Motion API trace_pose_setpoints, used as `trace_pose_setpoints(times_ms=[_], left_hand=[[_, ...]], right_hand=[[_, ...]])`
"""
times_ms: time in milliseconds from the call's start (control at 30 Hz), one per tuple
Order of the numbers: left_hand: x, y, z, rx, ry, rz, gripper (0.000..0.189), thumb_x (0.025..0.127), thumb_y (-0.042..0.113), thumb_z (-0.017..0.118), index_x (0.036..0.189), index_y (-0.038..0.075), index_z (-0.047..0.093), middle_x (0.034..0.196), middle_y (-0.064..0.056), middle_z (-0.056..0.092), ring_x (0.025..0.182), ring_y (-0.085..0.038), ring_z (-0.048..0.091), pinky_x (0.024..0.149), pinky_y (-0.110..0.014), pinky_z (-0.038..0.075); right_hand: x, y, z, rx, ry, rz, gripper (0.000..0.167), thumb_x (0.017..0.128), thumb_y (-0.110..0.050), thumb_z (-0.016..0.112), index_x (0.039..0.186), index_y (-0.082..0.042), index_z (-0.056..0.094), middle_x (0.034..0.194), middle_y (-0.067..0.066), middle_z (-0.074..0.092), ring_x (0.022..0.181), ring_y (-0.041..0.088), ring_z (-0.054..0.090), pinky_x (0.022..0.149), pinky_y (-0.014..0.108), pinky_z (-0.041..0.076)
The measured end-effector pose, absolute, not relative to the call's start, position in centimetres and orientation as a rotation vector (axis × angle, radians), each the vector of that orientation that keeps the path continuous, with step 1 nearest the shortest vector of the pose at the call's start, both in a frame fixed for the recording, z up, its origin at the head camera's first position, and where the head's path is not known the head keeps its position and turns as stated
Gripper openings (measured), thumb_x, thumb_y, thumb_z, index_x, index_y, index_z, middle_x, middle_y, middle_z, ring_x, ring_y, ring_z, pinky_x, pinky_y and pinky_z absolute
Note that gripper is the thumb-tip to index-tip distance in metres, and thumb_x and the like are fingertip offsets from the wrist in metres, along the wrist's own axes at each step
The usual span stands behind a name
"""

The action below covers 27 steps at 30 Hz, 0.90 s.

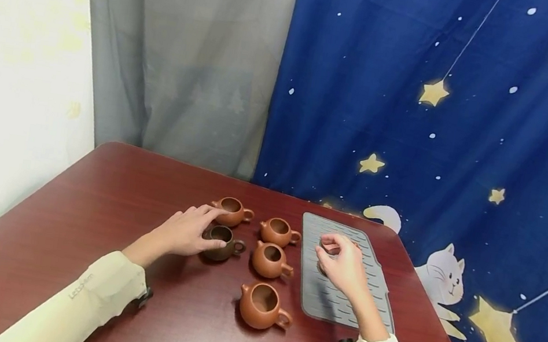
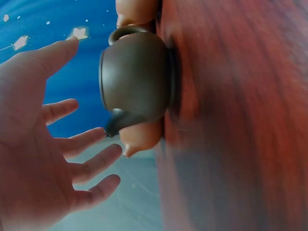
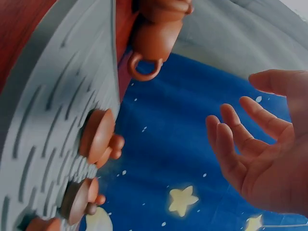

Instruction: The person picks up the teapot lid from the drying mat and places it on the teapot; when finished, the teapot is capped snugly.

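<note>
Beside a dark brown teapot (image 1: pixel 221 253) without its lid, my left hand (image 1: pixel 183 232) spreads its fingers, holding nothing. The left wrist view has the palm facing this teapot's spout side. My right hand (image 1: pixel 343 267) hovers over the grey mat (image 1: pixel 318 303) with bent, relaxed fingers and nothing between them. Reddish-brown lids (image 3: pixel 98 137) and a darker lid (image 3: pixel 76 204) lie knob up on the mat in the right wrist view; the hand mostly covers them from the head view. Several lidless orange-brown teapots, including the nearest teapot (image 1: pixel 254 310), stand between both hands.
An orange-brown teapot (image 1: pixel 236 216) stands just behind the dark one, close to the left fingertips. Two more, a rear teapot (image 1: pixel 276 239) and a middle teapot (image 1: pixel 268 266), are set close together left of the mat. Curtains (image 1: pixel 344 116) hang behind the reddish-brown table (image 1: pixel 89 215).
</note>
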State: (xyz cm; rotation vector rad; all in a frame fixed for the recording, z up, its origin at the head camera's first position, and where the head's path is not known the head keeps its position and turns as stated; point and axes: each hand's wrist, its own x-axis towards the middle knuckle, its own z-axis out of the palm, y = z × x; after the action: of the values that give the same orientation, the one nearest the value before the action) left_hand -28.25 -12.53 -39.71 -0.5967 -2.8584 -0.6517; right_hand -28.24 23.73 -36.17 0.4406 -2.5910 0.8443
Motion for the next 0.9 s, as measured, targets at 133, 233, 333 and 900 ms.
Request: trace_pose_setpoints(times_ms=[133, 233, 333, 900], left_hand=[[-28.4, -13.0, -40.1, -0.596, -2.882, -0.654, 0.076, 0.086, 0.057, 0.068, 0.148, 0.018, 0.045, 0.141, -0.017, 0.050, 0.123, -0.041, 0.051, 0.091, -0.063, 0.041], [-28.3, -13.3, -40.3, -0.591, -2.895, -0.650, 0.078, 0.085, 0.058, 0.069, 0.148, 0.017, 0.045, 0.141, -0.016, 0.050, 0.123, -0.041, 0.051, 0.091, -0.063, 0.041], [-28.4, -13.5, -40.5, -0.594, -2.893, -0.651, 0.079, 0.085, 0.058, 0.069, 0.147, 0.017, 0.045, 0.140, -0.017, 0.051, 0.122, -0.041, 0.052, 0.091, -0.063, 0.042], [-29.0, -13.6, -41.5, -0.639, -2.885, -0.687, 0.069, 0.087, 0.055, 0.069, 0.141, 0.016, 0.050, 0.127, -0.007, 0.060, 0.118, -0.029, 0.059, 0.088, -0.061, 0.046]], right_hand=[[-28.6, 24.7, -36.5, 0.402, -2.607, 0.886, 0.022, 0.086, -0.014, 0.075, 0.106, -0.008, 0.072, 0.100, 0.011, 0.072, 0.084, 0.025, 0.069, 0.077, 0.043, 0.055], [-28.8, 25.5, -36.8, 0.370, -2.626, 0.892, 0.023, 0.085, -0.012, 0.076, 0.107, -0.007, 0.072, 0.102, 0.013, 0.072, 0.084, 0.026, 0.069, 0.075, 0.041, 0.055], [-28.9, 26.4, -36.9, 0.336, -2.652, 0.901, 0.023, 0.086, -0.012, 0.075, 0.108, -0.006, 0.071, 0.106, 0.015, 0.071, 0.087, 0.026, 0.069, 0.076, 0.039, 0.055], [-30.0, 30.9, -37.6, 0.144, -2.810, 0.816, 0.031, 0.089, -0.019, 0.071, 0.115, -0.001, 0.068, 0.109, 0.018, 0.069, 0.083, 0.023, 0.067, 0.069, 0.038, 0.054]])
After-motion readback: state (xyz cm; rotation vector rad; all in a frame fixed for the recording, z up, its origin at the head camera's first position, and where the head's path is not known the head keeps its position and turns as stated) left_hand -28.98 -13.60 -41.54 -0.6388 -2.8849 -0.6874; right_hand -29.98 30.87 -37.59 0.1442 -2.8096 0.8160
